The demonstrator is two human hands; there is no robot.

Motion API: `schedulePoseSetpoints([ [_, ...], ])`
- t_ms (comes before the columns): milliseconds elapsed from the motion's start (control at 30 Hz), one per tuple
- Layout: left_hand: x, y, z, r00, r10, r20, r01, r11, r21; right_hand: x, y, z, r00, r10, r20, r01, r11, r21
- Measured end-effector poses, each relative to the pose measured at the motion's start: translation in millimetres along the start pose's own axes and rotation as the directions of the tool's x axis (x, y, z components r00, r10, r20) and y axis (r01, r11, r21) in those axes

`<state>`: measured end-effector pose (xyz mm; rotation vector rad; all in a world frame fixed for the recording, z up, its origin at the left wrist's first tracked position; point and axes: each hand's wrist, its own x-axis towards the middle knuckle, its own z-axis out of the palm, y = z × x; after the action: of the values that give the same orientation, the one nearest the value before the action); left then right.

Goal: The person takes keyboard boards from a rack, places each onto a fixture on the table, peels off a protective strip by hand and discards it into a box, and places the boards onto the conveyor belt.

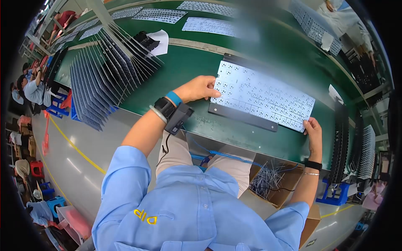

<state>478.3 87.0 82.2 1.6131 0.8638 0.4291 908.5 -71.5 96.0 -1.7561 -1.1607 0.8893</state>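
Note:
A white keyboard circuit board (264, 98), dotted with holes and printed key outlines, lies tilted across a black fixture (243, 117) on the green bench. My left hand (199, 88) pinches the board's left edge, thumb on top. At the lower right corner my right hand (312, 129) grips the board between thumb and fingers. Bars of the fixture show along the board's upper and lower edges; the middle part is hidden under it. A blue strap, a black band and a small black device (179, 119) are on my left wrist.
To the left, a rack of upright boards (98, 79) fans out past the bench edge. More white boards (160, 15) lie on the green line (209, 35) ahead. Racks (367, 146) stand at right. Below is a cardboard box (286, 184) of thin strips. Other people (35, 90) sit at far left.

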Motion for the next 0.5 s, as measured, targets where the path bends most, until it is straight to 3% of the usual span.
schedulePoseSetpoints([
  [100,-4.4,1.4,5.5,0.996,0.077,-0.036,-0.079,0.995,-0.067,-3.0,-0.8,1.7,0.996,-0.053,-0.074,0.062,0.991,0.122],
  [167,-16.5,21.3,12.5,0.983,0.022,-0.183,-0.071,0.962,-0.265,-2.5,-9.8,11.0,0.987,-0.042,-0.155,0.082,0.961,0.266],
  [267,-19.0,21.9,7.3,0.996,0.037,-0.082,-0.062,0.940,-0.334,-4.5,-27.9,19.8,0.976,-0.084,-0.200,0.169,0.872,0.459],
  [333,-28.3,35.1,13.7,0.998,0.058,-0.017,-0.059,0.872,-0.485,-8.0,-51.3,26.3,0.952,0.026,-0.306,0.149,0.832,0.534],
  [400,-37.4,29.7,7.9,0.994,0.026,0.105,0.045,0.783,-0.621,-6.6,-55.4,25.8,0.965,-0.043,-0.259,0.200,0.760,0.618],
  [500,-44.6,31.8,25.5,0.999,-0.028,-0.021,0.007,0.752,-0.659,-0.9,-53.9,31.2,0.975,-0.093,-0.203,0.211,0.678,0.704],
])
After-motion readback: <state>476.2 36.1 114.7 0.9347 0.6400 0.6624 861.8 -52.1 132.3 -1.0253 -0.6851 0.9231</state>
